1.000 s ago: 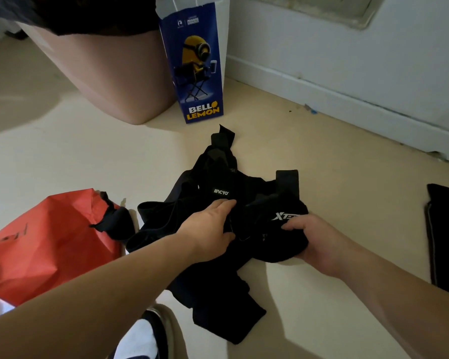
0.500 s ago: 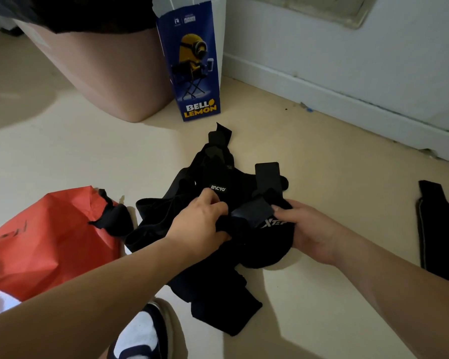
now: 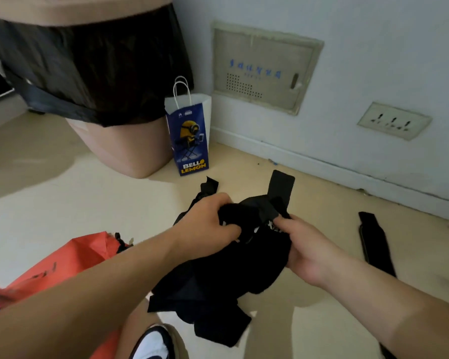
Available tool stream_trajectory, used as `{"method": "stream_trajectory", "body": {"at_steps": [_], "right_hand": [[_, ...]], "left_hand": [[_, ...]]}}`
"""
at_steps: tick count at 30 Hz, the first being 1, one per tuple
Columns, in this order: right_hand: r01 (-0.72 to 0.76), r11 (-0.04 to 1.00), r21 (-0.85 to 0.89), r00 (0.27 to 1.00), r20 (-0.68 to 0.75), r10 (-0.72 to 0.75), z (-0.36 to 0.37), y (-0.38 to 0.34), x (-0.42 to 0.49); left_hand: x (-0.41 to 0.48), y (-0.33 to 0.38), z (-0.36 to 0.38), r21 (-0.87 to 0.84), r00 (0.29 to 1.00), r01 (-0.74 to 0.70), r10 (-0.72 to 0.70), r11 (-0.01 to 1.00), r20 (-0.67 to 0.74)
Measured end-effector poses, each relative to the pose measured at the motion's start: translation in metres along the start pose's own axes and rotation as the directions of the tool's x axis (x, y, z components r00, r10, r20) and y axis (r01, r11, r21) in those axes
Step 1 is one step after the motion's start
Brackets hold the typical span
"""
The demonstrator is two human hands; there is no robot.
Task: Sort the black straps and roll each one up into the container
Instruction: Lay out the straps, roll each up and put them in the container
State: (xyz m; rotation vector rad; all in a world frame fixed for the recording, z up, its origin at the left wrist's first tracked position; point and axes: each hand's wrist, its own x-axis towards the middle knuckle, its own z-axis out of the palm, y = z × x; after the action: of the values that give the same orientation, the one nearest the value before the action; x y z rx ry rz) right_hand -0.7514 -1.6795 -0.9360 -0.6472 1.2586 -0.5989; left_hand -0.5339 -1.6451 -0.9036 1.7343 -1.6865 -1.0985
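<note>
Both hands, left hand [image 3: 208, 224] and right hand [image 3: 306, 247], grip the black straps [image 3: 218, 281].

Matt black cloth straps [image 3: 218, 275]; glossy paper bag [image 3: 191, 141].

Bare floor [image 3: 62, 203] lies open on the left, between the bin [image 3: 119, 149] and the orange bag [image 3: 70, 257], and on the right, between the strap pile [image 3: 218, 275] and a lone strap [image 3: 376, 244]. Ahead, the bin and a blue bag [image 3: 191, 141] just beside it block the way. The wall [image 3: 373, 73] closes the far side. A shoe [image 3: 153, 343] crowds the near edge.
</note>
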Motion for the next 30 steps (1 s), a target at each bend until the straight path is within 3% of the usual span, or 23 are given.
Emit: {"method": "stream_trajectory", "body": {"at_steps": [6, 10, 18, 23, 26, 30], "right_hand": [[0.175, 0.975, -0.136, 0.979, -0.078, -0.187, -0.003, -0.043, -0.097], [0.241, 0.965, -0.102, 0.962, -0.107, -0.251, -0.008, -0.068, -0.164], [0.391, 0.914, 0.107, 0.915, -0.151, -0.373, -0.03, -0.103, -0.29], [0.4, 0.858, 0.321, 0.916, -0.128, -0.38, -0.041, -0.085, -0.33], [0.407, 0.858, 0.313, 0.913, -0.149, -0.379, -0.047, -0.065, -0.332], [0.417, 0.904, 0.095, 0.891, -0.238, -0.386, -0.062, -0.053, -0.321]], "left_hand": [[-0.042, 0.082, -0.049, 0.167, 0.993, -0.082, 0.067, 0.983, 0.093], [-0.078, 0.153, -0.067, 0.192, 0.992, -0.124, 0.114, 0.974, 0.061], [-0.149, 0.259, -0.057, 0.083, 0.996, -0.089, 0.09, 0.993, -0.014], [-0.178, 0.272, -0.004, -0.012, 0.994, -0.105, 0.105, 0.994, -0.042], [-0.184, 0.261, 0.029, -0.112, 0.998, -0.061, 0.061, 0.992, 0.001], [-0.172, 0.247, 0.049, 0.201, 0.986, -0.168, 0.168, 0.965, 0.022]]}}
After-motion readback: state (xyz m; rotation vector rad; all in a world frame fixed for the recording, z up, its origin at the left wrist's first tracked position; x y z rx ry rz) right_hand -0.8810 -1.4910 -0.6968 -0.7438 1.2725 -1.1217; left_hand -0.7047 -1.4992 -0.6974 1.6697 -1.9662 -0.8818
